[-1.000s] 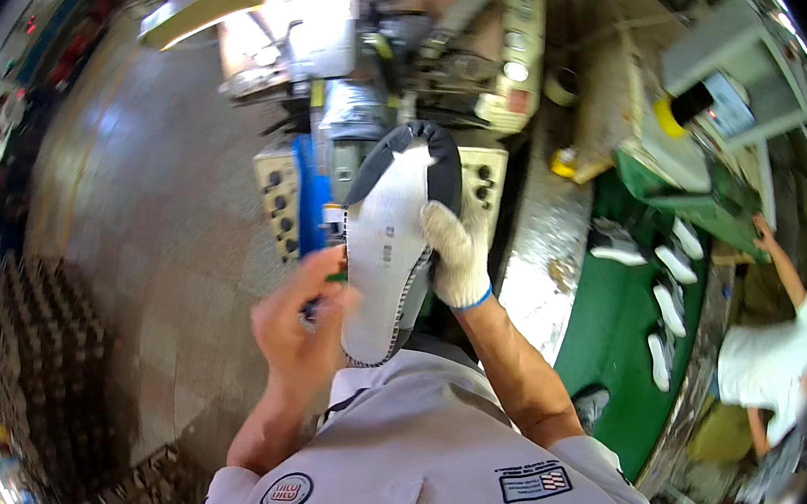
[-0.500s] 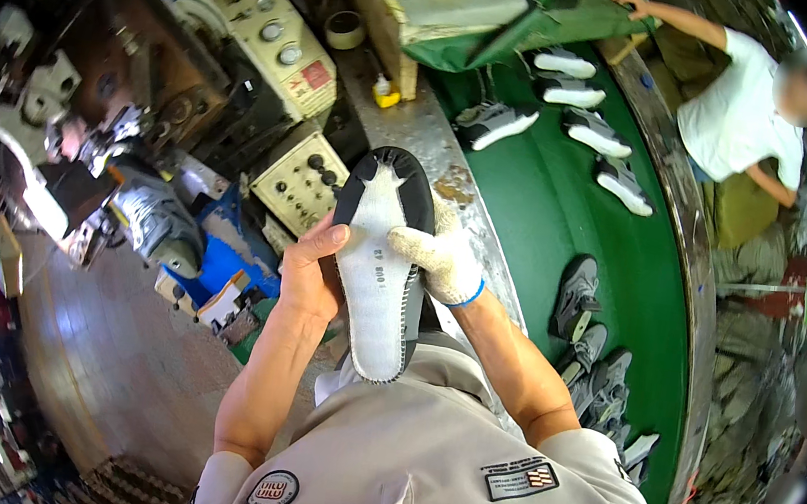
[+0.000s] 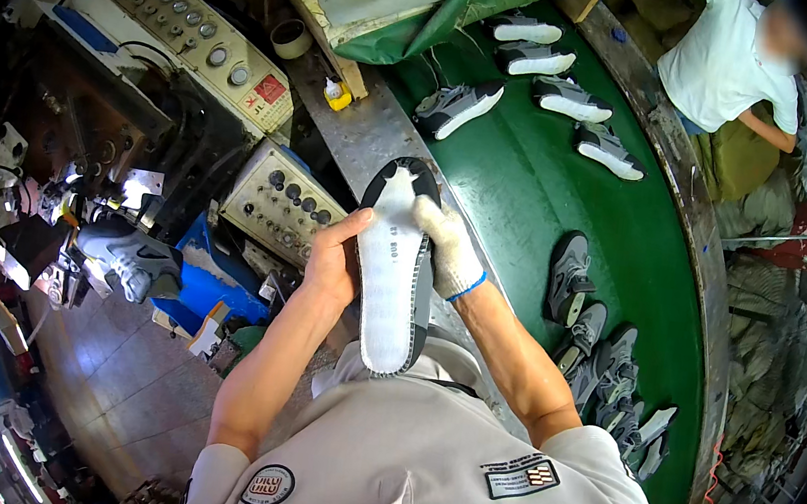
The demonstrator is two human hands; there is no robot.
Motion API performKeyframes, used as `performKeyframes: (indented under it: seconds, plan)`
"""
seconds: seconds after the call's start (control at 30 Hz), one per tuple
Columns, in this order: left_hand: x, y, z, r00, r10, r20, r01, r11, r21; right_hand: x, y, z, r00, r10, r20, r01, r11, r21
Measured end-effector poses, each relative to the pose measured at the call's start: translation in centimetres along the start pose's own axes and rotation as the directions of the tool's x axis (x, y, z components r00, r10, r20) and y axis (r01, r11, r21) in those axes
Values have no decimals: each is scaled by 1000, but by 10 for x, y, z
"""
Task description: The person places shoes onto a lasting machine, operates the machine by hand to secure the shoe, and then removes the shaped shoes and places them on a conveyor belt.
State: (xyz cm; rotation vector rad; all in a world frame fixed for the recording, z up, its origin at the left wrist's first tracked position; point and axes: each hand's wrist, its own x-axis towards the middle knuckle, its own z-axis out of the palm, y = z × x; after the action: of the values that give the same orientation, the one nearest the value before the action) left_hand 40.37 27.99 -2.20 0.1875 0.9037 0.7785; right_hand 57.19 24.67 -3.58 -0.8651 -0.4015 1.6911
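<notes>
Both of my hands grip a shoe upper (image 3: 391,271) in front of my body, its pale, stitched underside facing up and its dark toe end pointing away from me. My bare left hand (image 3: 334,256) holds its left side near the front, thumb along the edge. On the other side my right hand (image 3: 446,247), in a cream knit glove with a blue cuff, clasps it with the thumb lying on the underside. The fingers beneath the shoe upper are hidden.
A machine on the left clamps a grey shoe (image 3: 131,257). Beside it stand a control panel (image 3: 189,29) and a smaller knob box (image 3: 279,198). On my right a green conveyor belt (image 3: 511,200) carries several grey shoes (image 3: 579,279). A co-worker in a white shirt (image 3: 719,64) is beyond it.
My view has shifted, so the panel and belt sit differently in it. The shoe upper stays in both hands; my right thumb now lies closer to its toe end.
</notes>
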Motion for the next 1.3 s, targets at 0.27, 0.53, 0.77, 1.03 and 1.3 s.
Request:
performKeyframes:
  seconds: [0.27, 0.53, 0.77, 1.03, 1.3]
  plan:
    - [15, -19, 8, 994, -110, 6, 110, 993, 45, 3, 6, -32, 981, 194, -13, -177, 919, 353]
    - [13, -13, 5, 989, -148, 26, 148, 989, 11, -6, 5, -39, 988, 92, 123, -120, 959, 255]
    - [8, -13, 7, 1000, 0, -12, 0, 1000, -11, -3, 6, -20, 999, 10, 38, -14, 995, 101]
    - [32, 34, 19, 980, -68, 185, 30, 979, 202, -3, 3, -21, 987, -72, 142, 64, 996, 55]
    - [35, 58, 41, 935, -280, 218, 188, 912, 364, -11, 0, -15, 965, -83, 249, 94, 995, -31]
